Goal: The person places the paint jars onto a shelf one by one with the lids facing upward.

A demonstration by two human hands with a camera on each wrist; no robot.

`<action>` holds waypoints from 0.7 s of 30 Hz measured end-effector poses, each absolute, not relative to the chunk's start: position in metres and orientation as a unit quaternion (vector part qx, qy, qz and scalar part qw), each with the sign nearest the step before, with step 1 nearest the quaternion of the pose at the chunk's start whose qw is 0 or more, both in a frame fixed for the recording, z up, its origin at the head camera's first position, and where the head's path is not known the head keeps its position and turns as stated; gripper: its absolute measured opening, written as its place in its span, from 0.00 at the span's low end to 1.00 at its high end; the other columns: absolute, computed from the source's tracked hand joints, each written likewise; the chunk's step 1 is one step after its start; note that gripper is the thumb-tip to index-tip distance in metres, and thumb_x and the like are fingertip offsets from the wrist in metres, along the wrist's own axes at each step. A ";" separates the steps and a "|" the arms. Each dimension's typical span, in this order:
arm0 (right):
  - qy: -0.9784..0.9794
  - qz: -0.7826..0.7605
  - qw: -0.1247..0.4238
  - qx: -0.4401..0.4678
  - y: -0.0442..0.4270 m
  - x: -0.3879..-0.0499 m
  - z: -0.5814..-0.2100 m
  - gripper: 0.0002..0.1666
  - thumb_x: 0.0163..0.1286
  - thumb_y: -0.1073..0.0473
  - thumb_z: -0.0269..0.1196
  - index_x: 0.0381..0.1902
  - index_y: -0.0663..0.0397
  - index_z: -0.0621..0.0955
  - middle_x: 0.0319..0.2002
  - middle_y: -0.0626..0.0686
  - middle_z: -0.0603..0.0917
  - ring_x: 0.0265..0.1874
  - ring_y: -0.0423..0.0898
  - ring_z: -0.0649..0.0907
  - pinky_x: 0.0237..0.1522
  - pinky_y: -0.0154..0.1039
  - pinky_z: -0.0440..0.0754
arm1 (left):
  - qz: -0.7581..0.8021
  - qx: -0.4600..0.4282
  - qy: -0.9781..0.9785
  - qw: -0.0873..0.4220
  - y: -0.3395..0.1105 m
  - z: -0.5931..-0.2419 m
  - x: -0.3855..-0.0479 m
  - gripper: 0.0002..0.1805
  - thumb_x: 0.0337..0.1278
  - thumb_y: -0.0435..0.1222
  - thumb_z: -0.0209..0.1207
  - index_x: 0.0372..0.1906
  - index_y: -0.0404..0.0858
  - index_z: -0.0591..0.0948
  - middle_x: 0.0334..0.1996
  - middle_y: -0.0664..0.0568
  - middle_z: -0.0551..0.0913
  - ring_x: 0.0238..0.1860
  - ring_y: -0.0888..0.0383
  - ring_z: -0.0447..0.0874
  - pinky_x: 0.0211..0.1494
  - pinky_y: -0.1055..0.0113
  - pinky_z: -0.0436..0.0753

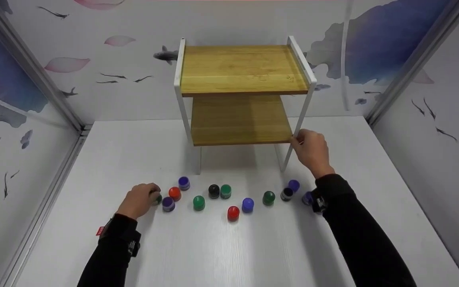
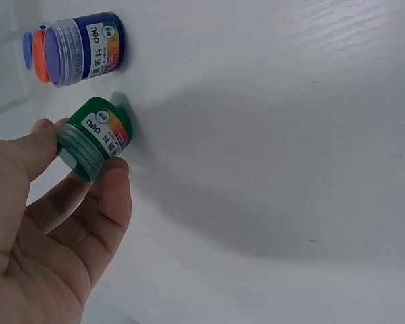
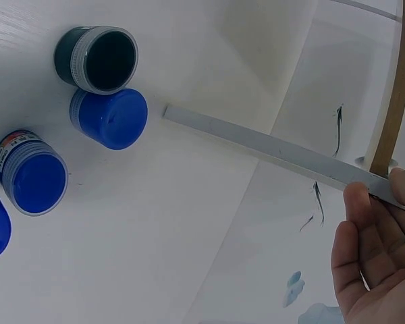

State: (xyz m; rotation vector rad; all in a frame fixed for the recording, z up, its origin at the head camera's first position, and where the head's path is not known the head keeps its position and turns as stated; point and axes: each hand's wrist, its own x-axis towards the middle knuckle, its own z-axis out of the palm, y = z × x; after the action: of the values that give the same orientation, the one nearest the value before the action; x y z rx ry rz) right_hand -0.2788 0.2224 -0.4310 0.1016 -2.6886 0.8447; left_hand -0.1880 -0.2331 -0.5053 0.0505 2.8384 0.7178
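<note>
At the left of the row of jars, the left hand (image 1: 138, 199) pinches a small green paint jar (image 1: 157, 200). In the left wrist view the left hand (image 2: 67, 223) holds this green jar (image 2: 98, 135) tilted, thumb and fingers on its clear-rimmed lid. The right hand (image 1: 312, 151) is at the right front leg of a two-tier shelf (image 1: 245, 75), level with the lower board (image 1: 241, 123). In the right wrist view the right hand (image 3: 381, 250) pinches the white metal leg (image 3: 256, 143) between thumb and fingers, beside the board's edge (image 3: 396, 101).
Several jars in red, blue, purple, green and black stand across the white table (image 1: 229, 255) before the shelf, among them a red jar (image 1: 233, 213) and a black jar (image 1: 214, 191). A blue jar (image 1: 307, 198) is partly behind the right wrist. Patterned panels (image 1: 130, 95) surround the table.
</note>
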 end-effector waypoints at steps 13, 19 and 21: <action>-0.943 0.299 0.145 0.021 0.220 -0.279 -0.430 0.13 0.69 0.57 0.63 0.36 0.63 0.85 0.31 0.61 0.87 0.30 0.54 0.85 0.32 0.46 0.79 | 0.215 0.025 0.969 0.121 -0.231 -0.506 -0.191 0.21 0.61 0.25 0.57 0.61 0.29 0.75 0.57 0.32 0.78 0.61 0.36 0.75 0.64 0.43 0.72; -0.939 0.307 0.154 0.026 0.221 -0.279 -0.430 0.12 0.67 0.58 0.64 0.36 0.64 0.85 0.32 0.61 0.88 0.32 0.55 0.87 0.34 0.50 0.82 | 0.201 0.045 0.974 0.093 -0.229 -0.497 -0.191 0.21 0.59 0.21 0.54 0.59 0.28 0.75 0.53 0.31 0.80 0.58 0.35 0.77 0.61 0.44 0.75; -0.939 0.307 0.152 0.023 0.221 -0.279 -0.430 0.12 0.67 0.58 0.64 0.36 0.64 0.85 0.32 0.61 0.88 0.32 0.55 0.87 0.35 0.50 0.82 | 0.201 0.039 0.973 0.103 -0.227 -0.492 -0.193 0.21 0.60 0.21 0.53 0.59 0.28 0.75 0.54 0.31 0.79 0.59 0.35 0.76 0.62 0.44 0.74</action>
State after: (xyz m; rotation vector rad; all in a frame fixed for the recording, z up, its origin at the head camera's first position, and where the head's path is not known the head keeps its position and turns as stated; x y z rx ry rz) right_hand -0.2785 0.2212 -0.4303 0.0673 -2.6939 0.8822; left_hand -0.1926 -0.2271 -0.4920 0.1162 2.8724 0.5944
